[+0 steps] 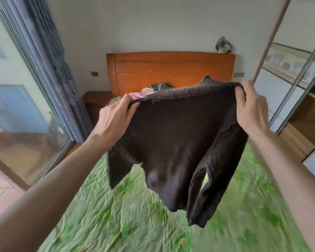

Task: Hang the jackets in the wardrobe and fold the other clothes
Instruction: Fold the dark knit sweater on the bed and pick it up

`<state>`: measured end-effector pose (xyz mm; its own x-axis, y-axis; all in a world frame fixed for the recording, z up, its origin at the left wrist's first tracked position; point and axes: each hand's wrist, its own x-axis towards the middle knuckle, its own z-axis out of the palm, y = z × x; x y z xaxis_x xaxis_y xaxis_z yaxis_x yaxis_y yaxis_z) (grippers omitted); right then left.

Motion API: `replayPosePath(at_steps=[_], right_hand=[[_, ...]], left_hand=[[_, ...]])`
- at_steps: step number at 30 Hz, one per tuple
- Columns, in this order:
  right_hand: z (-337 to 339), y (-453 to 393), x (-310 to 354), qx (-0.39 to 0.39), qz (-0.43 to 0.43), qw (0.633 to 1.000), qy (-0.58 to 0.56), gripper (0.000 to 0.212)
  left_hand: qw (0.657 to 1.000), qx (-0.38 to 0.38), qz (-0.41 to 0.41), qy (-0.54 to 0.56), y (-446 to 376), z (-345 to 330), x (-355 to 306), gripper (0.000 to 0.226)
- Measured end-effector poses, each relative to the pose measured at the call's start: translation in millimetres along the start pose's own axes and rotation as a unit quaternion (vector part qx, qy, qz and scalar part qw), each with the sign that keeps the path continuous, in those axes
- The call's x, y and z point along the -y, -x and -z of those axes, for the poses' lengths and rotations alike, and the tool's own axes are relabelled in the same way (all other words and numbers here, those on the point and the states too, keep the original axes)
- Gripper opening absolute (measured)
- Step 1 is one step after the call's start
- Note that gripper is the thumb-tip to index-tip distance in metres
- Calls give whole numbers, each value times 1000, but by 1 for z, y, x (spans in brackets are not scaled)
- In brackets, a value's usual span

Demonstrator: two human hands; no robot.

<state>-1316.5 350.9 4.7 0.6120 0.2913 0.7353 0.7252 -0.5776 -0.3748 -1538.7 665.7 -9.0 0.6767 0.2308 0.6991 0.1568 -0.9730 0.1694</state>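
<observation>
Biggest thing in the shot is the bed [116,224], covered in a wrinkly green floral sheet that fills the whole lower half. At its far end there's an orange wooden headboard [171,70] against a pale wall. On the left you've got a big sliding glass door [22,106] with bluish curtains [58,70] bunched beside it, and on the right a wardrobe [302,110] with mirrored sliding panels and a wooden shelf showing.

Front and centre is a dark brown knit sweater [180,139], held up in the air above the sheet and not touching it. It hangs down from the shoulders, collar at the top, both sleeves dangling, the right one hanging lower.

The left hand [115,117] pinches the sweater's left shoulder, fingers curled over the top edge of the knit. The right hand [251,108] grips the other shoulder the same way, fingers folded around the fabric.

Behind the sweater, up by the headboard, there's a small pile of clothes [149,90], pink, cream and teal bits, mostly hidden. A little grey bundle [223,44] sits on top of the headboard; too blurry to say what it is.
</observation>
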Motion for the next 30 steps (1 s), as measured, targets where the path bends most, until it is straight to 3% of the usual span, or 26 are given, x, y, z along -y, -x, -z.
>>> replayPosePath(at_steps=[5,11,15,20,25,30], right_hand=[[-6,24,-32,76,47,996,-17,31],[15,61,-26,183,56,981,-40,37],[40,52,-6,197,69,978,6,34],[45,22,12,228,32,973,-25,21],[-15,4,-3,274,12,961,-16,26],[-130,45,-75,336,-49,940,-39,33]], left_hand=[[996,93,1,-1,12,-14,17,30],[979,184,4,91,53,-11,25,25],[941,269,17,206,48,14,32,8],[880,339,99,318,22,35,45,9],[876,351,103,315,5,-12,69,14],[889,321,143,293,28,-128,104,11]])
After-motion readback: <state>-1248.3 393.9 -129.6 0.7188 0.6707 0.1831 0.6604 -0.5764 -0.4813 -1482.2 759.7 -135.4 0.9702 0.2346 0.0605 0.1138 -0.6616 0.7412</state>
